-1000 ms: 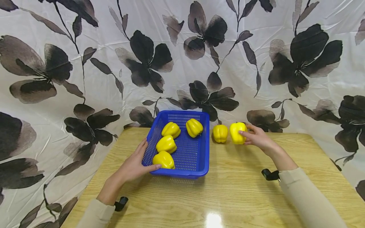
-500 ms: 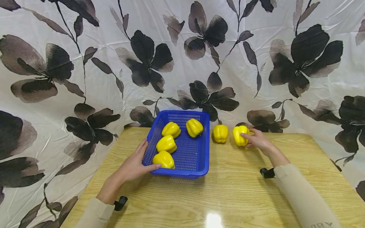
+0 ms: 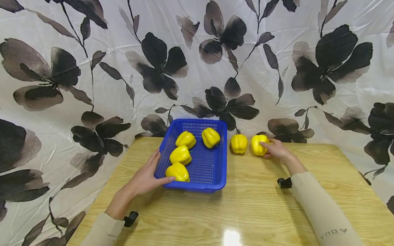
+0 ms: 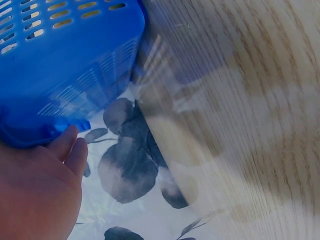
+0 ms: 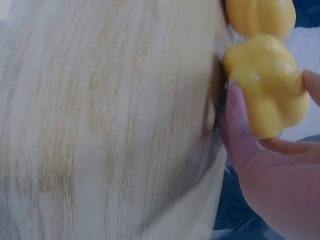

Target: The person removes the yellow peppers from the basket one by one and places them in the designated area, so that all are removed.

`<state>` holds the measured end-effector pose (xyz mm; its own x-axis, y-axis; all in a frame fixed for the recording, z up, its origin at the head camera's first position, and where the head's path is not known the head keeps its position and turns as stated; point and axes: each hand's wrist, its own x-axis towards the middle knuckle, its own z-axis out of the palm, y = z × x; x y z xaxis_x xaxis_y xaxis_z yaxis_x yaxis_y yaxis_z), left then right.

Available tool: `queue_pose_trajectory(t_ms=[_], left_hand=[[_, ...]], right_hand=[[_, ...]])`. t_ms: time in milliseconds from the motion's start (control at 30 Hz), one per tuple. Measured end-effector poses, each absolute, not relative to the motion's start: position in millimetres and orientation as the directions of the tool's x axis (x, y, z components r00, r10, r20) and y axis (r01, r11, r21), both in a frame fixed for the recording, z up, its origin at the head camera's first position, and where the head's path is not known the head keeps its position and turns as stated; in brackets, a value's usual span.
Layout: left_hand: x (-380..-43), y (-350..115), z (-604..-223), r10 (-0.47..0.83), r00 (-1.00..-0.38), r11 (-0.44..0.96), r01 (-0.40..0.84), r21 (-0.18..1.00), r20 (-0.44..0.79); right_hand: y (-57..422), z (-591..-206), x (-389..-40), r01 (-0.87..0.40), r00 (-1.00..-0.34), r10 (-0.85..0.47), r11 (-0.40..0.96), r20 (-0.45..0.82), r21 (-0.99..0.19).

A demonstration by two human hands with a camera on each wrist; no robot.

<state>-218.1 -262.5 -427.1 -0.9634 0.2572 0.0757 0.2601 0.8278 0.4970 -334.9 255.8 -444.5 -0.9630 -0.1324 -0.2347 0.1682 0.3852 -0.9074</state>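
Note:
A blue plastic basket (image 3: 222, 157) stands on the wooden table, with several yellow bell peppers inside, such as the pepper (image 3: 210, 137) at its back right. My left hand (image 3: 143, 176) grips the basket's near left corner, thumb over the front rim and fingers along the left side. In the left wrist view its fingertips meet the rim. To the right of the basket a bell pepper (image 3: 238, 144) sits upright on the table. Beside it my right hand (image 3: 278, 150) holds another bell pepper (image 5: 270, 90) between thumb and fingers; the far fingers are partly hidden behind it.
The light wooden table (image 3: 246, 205) ends at the back against a white curtain (image 3: 191, 85) with dark flowers. Black wrist mounts (image 3: 284, 183) stick out beside both sleeves.
My right hand has brought its pepper a little to the right and down to the table, widening the gap from the neighbouring pepper. The left hand keeps its hold on the basket.

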Motion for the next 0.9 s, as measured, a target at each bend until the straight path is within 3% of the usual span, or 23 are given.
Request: queue_pose_trajectory(t_ms=[267,900], left_hand=[[-219,-262,-428,0.255,-0.964,0.834,0.257,0.488,0.071],[-219,-262,-429,0.256,-0.963,0.826,0.265,0.497,0.087]], right_hand=[[270,-450,-338,0.224,-0.935,-0.179,0.373,-0.306,-0.900],[276,-450,-339,0.181,-0.939,-0.200,0.405,-0.280,-0.896]])
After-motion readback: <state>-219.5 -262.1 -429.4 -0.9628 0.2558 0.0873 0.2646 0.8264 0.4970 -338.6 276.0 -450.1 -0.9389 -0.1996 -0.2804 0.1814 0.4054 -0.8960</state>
